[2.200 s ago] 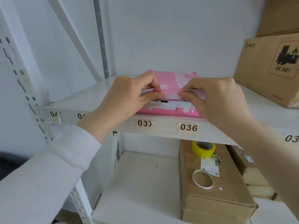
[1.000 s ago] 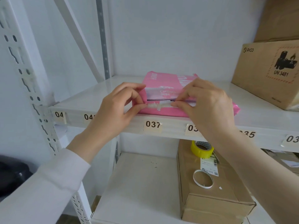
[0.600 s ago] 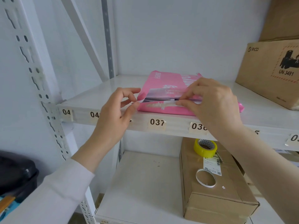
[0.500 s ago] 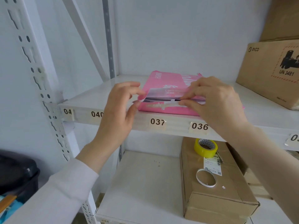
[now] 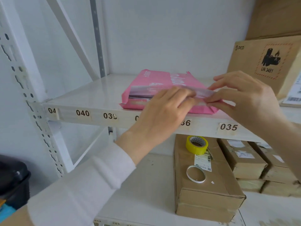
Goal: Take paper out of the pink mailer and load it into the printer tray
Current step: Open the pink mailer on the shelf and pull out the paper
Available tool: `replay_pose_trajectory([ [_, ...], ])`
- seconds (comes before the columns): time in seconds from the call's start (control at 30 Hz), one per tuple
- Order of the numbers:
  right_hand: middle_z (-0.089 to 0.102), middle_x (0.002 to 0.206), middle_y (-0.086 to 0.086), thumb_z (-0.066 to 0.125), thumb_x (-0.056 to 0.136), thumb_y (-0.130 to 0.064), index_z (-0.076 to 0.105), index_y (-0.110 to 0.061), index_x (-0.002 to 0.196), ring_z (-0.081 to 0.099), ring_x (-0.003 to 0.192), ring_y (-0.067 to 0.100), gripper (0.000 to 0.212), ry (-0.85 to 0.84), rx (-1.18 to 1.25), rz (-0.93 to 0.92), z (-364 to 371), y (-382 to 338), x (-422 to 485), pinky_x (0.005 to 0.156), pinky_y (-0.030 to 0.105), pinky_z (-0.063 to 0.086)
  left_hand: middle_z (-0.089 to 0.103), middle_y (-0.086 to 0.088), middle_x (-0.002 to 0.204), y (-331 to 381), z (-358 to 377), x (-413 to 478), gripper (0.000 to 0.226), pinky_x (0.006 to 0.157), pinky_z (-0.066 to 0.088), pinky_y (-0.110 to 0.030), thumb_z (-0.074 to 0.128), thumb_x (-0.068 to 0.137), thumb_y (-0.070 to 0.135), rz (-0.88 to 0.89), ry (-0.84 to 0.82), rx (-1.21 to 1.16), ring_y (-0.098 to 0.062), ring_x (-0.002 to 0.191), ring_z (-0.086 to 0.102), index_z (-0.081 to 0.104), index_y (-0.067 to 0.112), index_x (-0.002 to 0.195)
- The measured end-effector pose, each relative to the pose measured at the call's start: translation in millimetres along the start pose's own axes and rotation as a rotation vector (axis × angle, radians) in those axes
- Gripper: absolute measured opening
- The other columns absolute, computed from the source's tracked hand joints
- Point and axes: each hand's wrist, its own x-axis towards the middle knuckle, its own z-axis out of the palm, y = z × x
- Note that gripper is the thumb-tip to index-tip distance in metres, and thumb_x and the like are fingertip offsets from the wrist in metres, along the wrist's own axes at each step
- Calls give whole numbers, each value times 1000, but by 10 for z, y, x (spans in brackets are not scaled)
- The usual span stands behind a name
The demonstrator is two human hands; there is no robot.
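pink mailer (image 5: 156, 80) lying flat near the front edge of the white upper shelf (image 5: 91, 95), its open near end facing the viewer above the number labels. left hand (image 5: 164, 111) laid over the near edge, fingers curled onto the lifted flap, while the right hand (image 5: 244, 97) pinches the right part of the same flap between thumb and fingers; what lies inside shows only as a dark gap. on the lower shelf, a yellow tape roll (image 5: 197, 145) and a thin ring (image 5: 196, 174) rest on a long cardboard box (image 5: 211, 198); a pico box (image 5: 263, 66) stands far right

Glossy plastic pink mailer (image 5: 156, 82) on smooth painted-metal shelf (image 5: 91, 97)
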Motion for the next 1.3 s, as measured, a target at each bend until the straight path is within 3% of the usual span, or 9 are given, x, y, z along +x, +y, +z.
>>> replay_pose_trajectory([
  [0.13, 72, 86, 9, 67, 85, -23, 71, -15, 71, 68, 89, 30, 17, -8, -59, -71, -26, 73, -6, 60, 40, 53, 67, -8, 96, 128, 147, 197, 19, 68, 50, -38, 57, 84, 7, -57, 14, -16, -28, 87, 61, 66, 9, 101],
  [0.23, 71, 91, 9, 63, 85, -22, 69, -13, 70, 66, 93, 31, 18, -35, -52, -57, -14, 68, 11, 61, 43, 53, 66, -8, 84, 152, 188, 264, 8, 58, 47, -37, 63, 83, 16, -108, 20, -32, -27, 76, 60, 67, 10, 85],
  [0.47, 68, 100, 10, 58, 83, -19, 65, -11, 76, 55, 113, 32, 13, -31, -35, -17, -45, 35, -96, 78, 37, 37, 68, -3, 78, 160, 161, 259, 8, 54, 49, -36, 69, 80, 19, -172, 49, -97, -26, 73, 61, 68, 13, 74],
  [0.73, 67, 97, 10, 60, 81, -12, 62, -6, 79, 56, 108, 34, 7, 19, 26, 79, -57, 84, -207, 75, 45, 47, 70, 0, 80, 214, 139, 215, 9, 50, 49, -33, 69, 79, 16, -181, 67, -45, -24, 71, 62, 67, 14, 70],
  [0.93, 66, 96, 12, 59, 81, -11, 61, -6, 82, 57, 105, 36, 6, 15, 0, 137, -41, 85, -261, 74, 45, 48, 65, -8, 88, 293, 134, 152, 3, 65, 45, -36, 63, 79, 6, -121, 17, 13, -25, 81, 52, 64, 8, 80],
  [1.13, 66, 96, 14, 57, 81, -9, 63, -7, 88, 57, 102, 38, 9, 8, 27, 204, -27, 48, -304, 74, 47, 50, 68, -3, 86, 453, 118, 20, 21, 60, 51, -34, 61, 76, 10, -213, -126, -66, -22, 78, 63, 56, 11, 97],
  [1.3, 58, 125, 20, 59, 85, -24, 71, -14, 88, 33, 126, 35, 15, 34, 38, 95, -18, -210, -320, 94, 45, 38, 71, -4, 100, 501, 14, -83, 21, 70, 48, -29, 49, 85, 19, -212, -184, -127, -18, 88, 63, 62, 10, 99],
])
